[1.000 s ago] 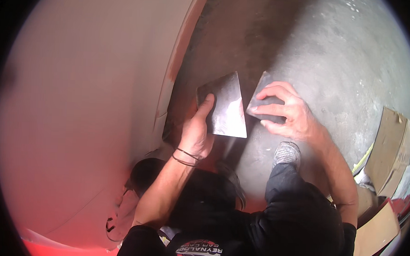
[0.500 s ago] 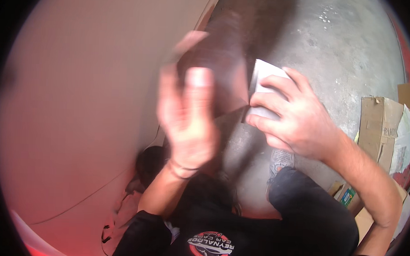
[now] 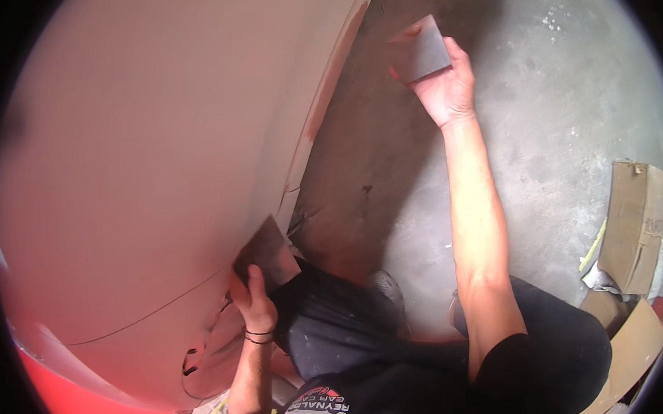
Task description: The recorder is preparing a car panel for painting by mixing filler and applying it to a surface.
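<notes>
Your left hand [image 3: 255,303] is closed on a dark flat plate [image 3: 272,250], low and toward the left, in front of the lower edge of a large pale panel [image 3: 141,162]. Your thumb lies on the face of the plate that shows; the fingers behind it are hidden. The plate is tilted, one corner pointing up and away from you, and you cannot tell from this view whether it touches the panel. Two thin dark cords [image 3: 259,337] circle your left wrist.

Your right hand [image 3: 449,88] is stretched far out ahead of you, well apart from the left, and has hold of a grey flat plate [image 3: 431,54]. The hand is partly curled, with your thumb up along the plate's right side and fingertips blurred at its far left side. This plate is held up over the concrete floor [image 3: 564,136], to the right of the panel's reddish-brown edge strip [image 3: 333,89].

A thin dark line [image 3: 149,321] runs across the lower part of the panel, and a bright red surface [image 3: 65,388] shows at the lower left. One shoe [image 3: 388,289] shows beyond your dark-clothed legs [image 3: 341,326]. Over on the right, a cardboard box [image 3: 630,227] is on the floor, with a curved tan sheet [image 3: 616,371] nearer to you.
</notes>
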Demonstrator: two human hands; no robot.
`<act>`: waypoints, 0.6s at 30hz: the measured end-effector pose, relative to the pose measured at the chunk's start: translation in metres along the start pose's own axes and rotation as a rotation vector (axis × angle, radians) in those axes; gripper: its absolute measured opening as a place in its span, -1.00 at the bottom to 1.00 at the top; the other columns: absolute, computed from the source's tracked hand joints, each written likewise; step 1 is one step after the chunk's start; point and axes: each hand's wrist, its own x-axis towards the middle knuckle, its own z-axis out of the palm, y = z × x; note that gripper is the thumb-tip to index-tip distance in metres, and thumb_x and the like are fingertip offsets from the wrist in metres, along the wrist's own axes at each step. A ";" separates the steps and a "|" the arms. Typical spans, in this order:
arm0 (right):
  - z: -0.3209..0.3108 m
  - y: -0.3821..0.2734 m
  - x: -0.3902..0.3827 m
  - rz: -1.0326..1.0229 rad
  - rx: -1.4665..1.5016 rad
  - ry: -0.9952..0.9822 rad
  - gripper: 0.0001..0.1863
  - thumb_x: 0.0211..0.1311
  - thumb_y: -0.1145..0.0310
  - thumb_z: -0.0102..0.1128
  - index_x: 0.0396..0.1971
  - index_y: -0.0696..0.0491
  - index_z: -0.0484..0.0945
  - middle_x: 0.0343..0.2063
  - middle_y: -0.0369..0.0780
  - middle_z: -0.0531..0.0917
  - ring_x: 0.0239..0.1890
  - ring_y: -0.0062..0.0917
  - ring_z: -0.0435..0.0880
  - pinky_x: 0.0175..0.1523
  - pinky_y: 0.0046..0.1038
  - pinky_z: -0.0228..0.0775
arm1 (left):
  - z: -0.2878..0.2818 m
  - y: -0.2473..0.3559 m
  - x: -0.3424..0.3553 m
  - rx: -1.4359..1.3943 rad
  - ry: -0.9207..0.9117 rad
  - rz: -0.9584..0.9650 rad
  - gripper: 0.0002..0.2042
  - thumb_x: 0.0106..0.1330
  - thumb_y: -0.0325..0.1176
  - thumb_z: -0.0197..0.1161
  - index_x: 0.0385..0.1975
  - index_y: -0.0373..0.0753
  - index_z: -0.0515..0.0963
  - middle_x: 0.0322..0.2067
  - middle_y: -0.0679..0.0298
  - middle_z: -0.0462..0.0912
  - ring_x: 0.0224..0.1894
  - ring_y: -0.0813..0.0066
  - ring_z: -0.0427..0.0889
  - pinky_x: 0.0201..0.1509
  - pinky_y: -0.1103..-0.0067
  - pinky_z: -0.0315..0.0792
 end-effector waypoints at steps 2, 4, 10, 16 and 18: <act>-0.013 0.029 0.020 -0.005 -0.156 0.134 -0.33 0.60 0.15 0.34 0.63 -0.16 0.46 0.44 -0.17 0.62 0.44 -0.25 0.64 0.37 0.08 0.63 | -0.009 -0.006 -0.010 0.171 -0.099 0.000 -0.42 0.81 -0.33 0.16 0.67 -0.50 0.26 0.66 -0.07 0.35 0.70 0.11 0.27 0.81 0.26 0.02; -0.018 0.052 0.044 0.015 -0.322 0.236 -0.35 0.62 0.22 0.30 0.65 -0.17 0.46 0.42 -0.19 0.64 0.41 -0.28 0.66 0.31 0.01 0.67 | -0.007 0.000 -0.009 0.200 -0.069 0.003 -0.43 0.81 -0.34 0.15 0.67 -0.51 0.26 0.66 -0.07 0.35 0.71 0.11 0.26 0.81 0.26 0.02; -0.038 0.092 0.111 -0.166 -0.834 0.214 -0.41 0.73 0.42 0.11 0.67 -0.12 0.45 0.37 -0.27 0.71 0.37 -0.44 0.69 0.35 -0.29 0.64 | 0.003 0.009 -0.006 0.211 0.010 -0.016 -0.42 0.81 -0.34 0.13 0.66 -0.54 0.25 0.65 -0.11 0.35 0.71 0.09 0.26 0.80 0.27 0.03; -0.053 0.108 0.145 -0.414 -0.989 0.133 -0.37 0.72 0.63 -0.06 0.67 -0.09 0.45 0.38 -0.24 0.71 0.47 -0.46 0.65 0.63 -0.41 0.32 | 0.011 0.011 0.006 0.282 0.029 0.006 -0.47 0.79 -0.36 0.12 0.58 -0.61 0.32 0.55 -0.22 0.44 0.62 -0.06 0.38 0.76 0.22 0.11; -0.055 0.106 0.152 -0.440 -0.956 0.136 -0.38 0.73 0.63 -0.06 0.66 -0.08 0.45 0.40 -0.23 0.69 0.50 -0.45 0.62 0.60 -0.39 0.36 | 0.014 0.014 0.009 0.302 0.019 0.013 -0.47 0.78 -0.37 0.12 0.57 -0.62 0.32 0.54 -0.25 0.44 0.62 -0.10 0.39 0.75 0.21 0.13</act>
